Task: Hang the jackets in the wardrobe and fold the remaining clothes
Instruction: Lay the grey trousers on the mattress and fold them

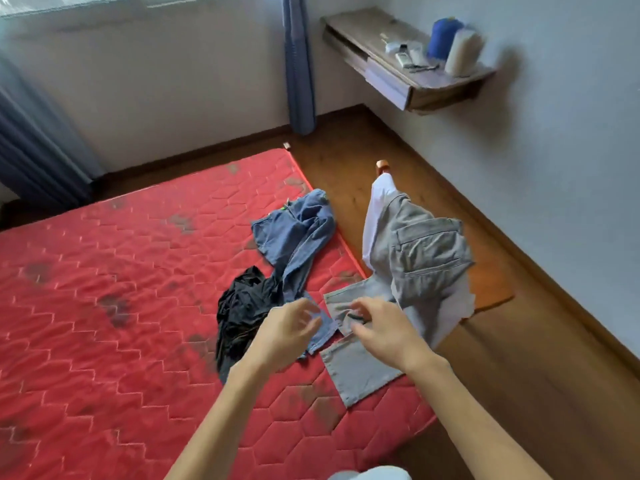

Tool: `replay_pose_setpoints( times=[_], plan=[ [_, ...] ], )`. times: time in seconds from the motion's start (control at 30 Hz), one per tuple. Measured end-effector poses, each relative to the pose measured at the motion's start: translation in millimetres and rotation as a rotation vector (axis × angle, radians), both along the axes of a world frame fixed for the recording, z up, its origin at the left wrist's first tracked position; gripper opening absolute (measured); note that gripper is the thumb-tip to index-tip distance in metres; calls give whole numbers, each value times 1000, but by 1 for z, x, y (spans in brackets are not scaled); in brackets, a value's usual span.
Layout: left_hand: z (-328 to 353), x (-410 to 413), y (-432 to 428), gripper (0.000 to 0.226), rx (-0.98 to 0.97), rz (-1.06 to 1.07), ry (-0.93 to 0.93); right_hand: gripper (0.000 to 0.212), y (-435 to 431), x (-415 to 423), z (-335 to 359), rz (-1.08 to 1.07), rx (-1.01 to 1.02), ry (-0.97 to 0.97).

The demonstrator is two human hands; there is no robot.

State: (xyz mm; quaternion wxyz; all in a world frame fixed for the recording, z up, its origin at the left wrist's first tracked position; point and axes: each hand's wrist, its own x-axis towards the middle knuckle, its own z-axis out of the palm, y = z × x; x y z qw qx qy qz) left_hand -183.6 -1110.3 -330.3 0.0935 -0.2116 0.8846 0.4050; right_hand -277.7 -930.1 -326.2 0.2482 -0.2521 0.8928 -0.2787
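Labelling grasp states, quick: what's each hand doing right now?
Left hand: open, fingers loosely curled, holding nothing.
Right hand: fingertips at the grey trousers; grip cannot be told.

- Mattress (121,306): red; lighter quilted stitching in hexagons and zigzag lines; scattered dark grey blotches.
- Jeans (298,233): mid-blue denim, with a small green mark near the top edge.
- Garment (242,306): plain black.
- Trousers (415,265): light grey, plain, with seams stitched in the same tone.
- Cloth (375,216): plain white.
- Floor (519,375): warm brown wood grain.
- Wall (554,150): pale grey-white, unpatterned.
- Middle curtain (298,64): blue with fine stripes.
- Left curtain (34,150): dark blue-grey.
- Shelf (408,64): dull brown wood.
- Spools: one bright blue (443,38), one cream (462,51).
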Motion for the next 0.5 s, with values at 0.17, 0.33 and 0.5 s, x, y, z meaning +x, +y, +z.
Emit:
replay_pose_setpoints(
  times=[0.17, 0.33, 0.5],
  plan=[
    [-16, -75, 45, 15, 314, -36, 104, 26, 41, -35, -12, -596, -410, -367],
    [-49, -153, 80, 23, 421, -10, 44, 35, 77, -77, -47, -1057, -498, -352],
    [-63, -218, 96, 79, 528, 93, -9, 65, 101, -125, -53, -1117, -383, -110]
  ],
)
